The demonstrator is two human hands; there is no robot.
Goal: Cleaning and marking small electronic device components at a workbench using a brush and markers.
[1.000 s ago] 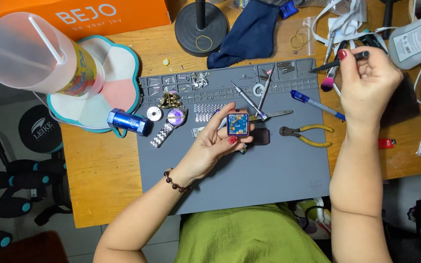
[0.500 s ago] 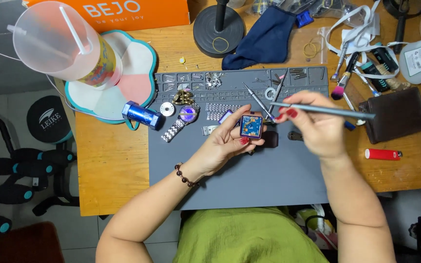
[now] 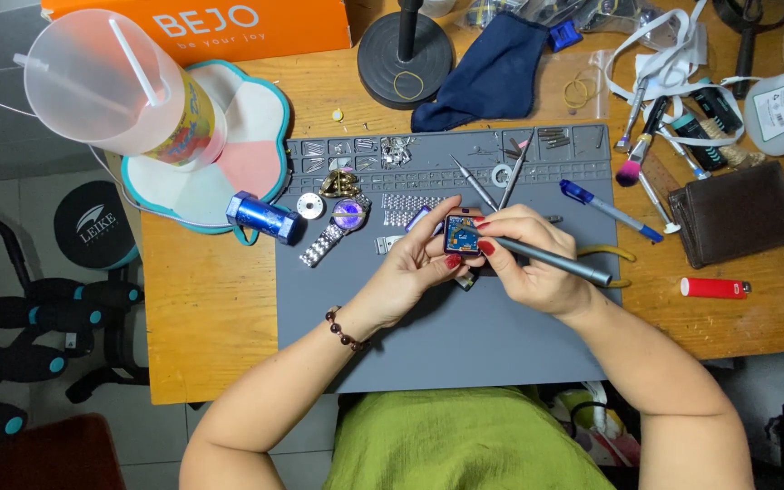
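Observation:
Above a grey work mat (image 3: 465, 345), my left hand (image 3: 415, 268) pinches a small square watch case (image 3: 462, 233) with its blue inside showing. My right hand (image 3: 533, 263) grips a grey pen-shaped tool (image 3: 551, 260), its tip at the case's right edge. Both hands meet over the mat's upper middle. A metal-band wristwatch (image 3: 342, 222) with a purple dial lies on the mat just left of my left hand.
A blue cylinder (image 3: 263, 216) and round disc (image 3: 310, 207) sit at the mat's left edge. Tweezers (image 3: 475, 181), a blue pen (image 3: 610, 209), a brown wallet (image 3: 732, 213), a red lighter (image 3: 714, 288), a plastic cup (image 3: 120, 86) and a black stand base (image 3: 406, 59) surround the mat.
My right hand came back from the far right holding the grey tool and lowered it to the watch case. My left hand kept holding the case in place.

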